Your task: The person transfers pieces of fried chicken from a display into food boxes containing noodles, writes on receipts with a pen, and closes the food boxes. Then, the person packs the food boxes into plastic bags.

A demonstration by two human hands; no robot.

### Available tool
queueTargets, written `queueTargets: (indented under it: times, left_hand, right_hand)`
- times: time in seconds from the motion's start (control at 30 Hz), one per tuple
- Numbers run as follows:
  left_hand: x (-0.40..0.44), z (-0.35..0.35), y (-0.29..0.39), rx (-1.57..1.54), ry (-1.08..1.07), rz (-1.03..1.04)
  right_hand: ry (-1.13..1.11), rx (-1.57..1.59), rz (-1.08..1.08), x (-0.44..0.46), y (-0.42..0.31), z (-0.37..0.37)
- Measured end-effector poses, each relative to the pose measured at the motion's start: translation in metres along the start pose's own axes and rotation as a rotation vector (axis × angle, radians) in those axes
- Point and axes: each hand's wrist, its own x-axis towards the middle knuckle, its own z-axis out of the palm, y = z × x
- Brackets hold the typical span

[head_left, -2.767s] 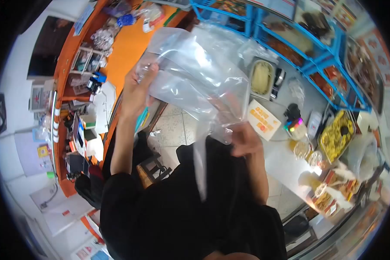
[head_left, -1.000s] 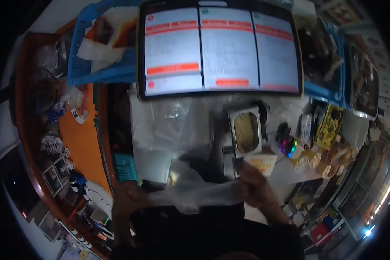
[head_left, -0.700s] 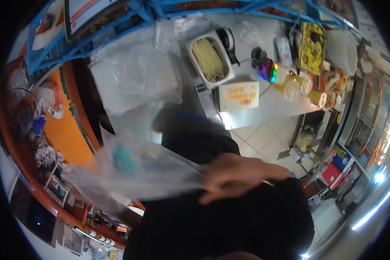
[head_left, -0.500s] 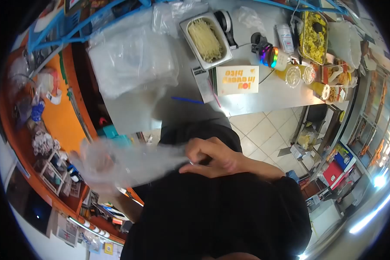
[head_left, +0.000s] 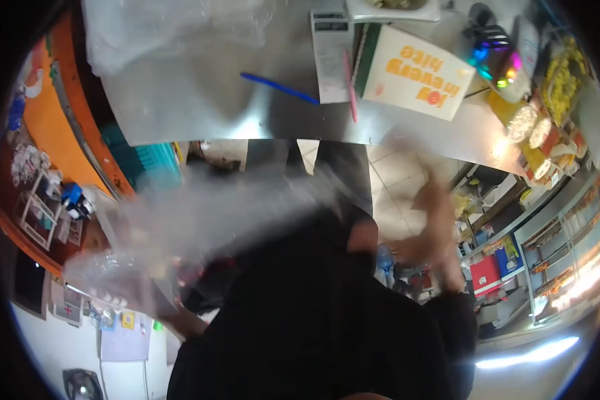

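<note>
A clear plastic bag, blurred by motion, stretches from the left side towards the middle, in front of the dark clothing. At its left end is my left hand, holding the bag; its fingers are largely hidden by plastic and blur. My right hand is raised to the right of the bag and apart from it, smeared but with its fingers spread and no object visible in it. Beyond the hands, a metal counter carries a blue straw-like stick, a pink stick and a printed slip.
A white box with orange lettering lies on the counter near a glowing multicoloured device. Lidded yellow cups and a tray of yellow food stand at the right. A teal crate sits below the counter's left edge.
My right hand has let go of the bag and moved right, away from it. The bag's free end has swung upward. The view has shifted, so the counter appears higher and closer.
</note>
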Motion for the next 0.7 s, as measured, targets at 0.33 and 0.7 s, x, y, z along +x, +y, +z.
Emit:
queueTargets:
  times: [0.33,0.7]
  left_hand:
    - [0.05,0.062,-0.112,0.284,-0.468,0.073]
    - [0.059,0.121,0.035,-0.423,-0.701,0.553]
  right_hand:
    - [-0.146,-0.864,-0.115,0.078,0.137,-0.065]
    - [-0.627,0.054,-0.142,0.068,0.018,0.081]
